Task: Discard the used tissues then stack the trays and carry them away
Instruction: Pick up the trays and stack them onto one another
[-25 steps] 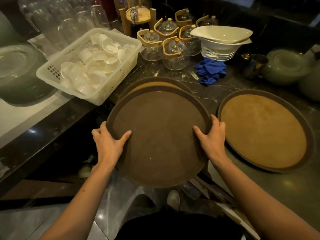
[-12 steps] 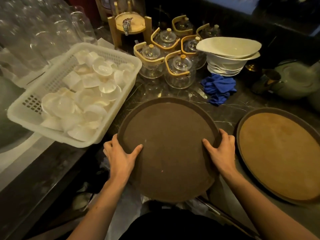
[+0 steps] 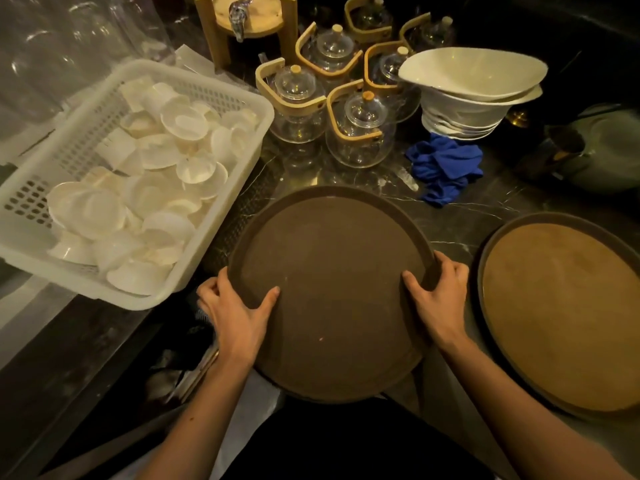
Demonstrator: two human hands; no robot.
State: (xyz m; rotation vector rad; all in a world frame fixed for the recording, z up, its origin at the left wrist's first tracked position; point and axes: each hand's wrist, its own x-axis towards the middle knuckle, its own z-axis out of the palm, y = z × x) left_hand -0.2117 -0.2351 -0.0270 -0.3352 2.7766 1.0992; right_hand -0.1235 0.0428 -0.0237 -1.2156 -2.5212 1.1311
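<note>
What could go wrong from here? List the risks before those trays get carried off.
1. The dark tray overhangs the counter edge toward the person; if the left hand or right hand slips, it could tip off.
2. Swinging it right to the tan tray could make the rims knock.
3. Pushed forward, it might hit the glass teapots, or leftward the white basket of small cups.

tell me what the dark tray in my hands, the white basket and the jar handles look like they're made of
Dark tray: probably moulded plastic or fibreglass with a matte, grainy non-slip face; it shows no shine.
White basket: plastic, going by the perforated lattice walls and smooth rounded rim.
Jar handles: pale bent wood or bamboo bands, on clear glass jars.
</note>
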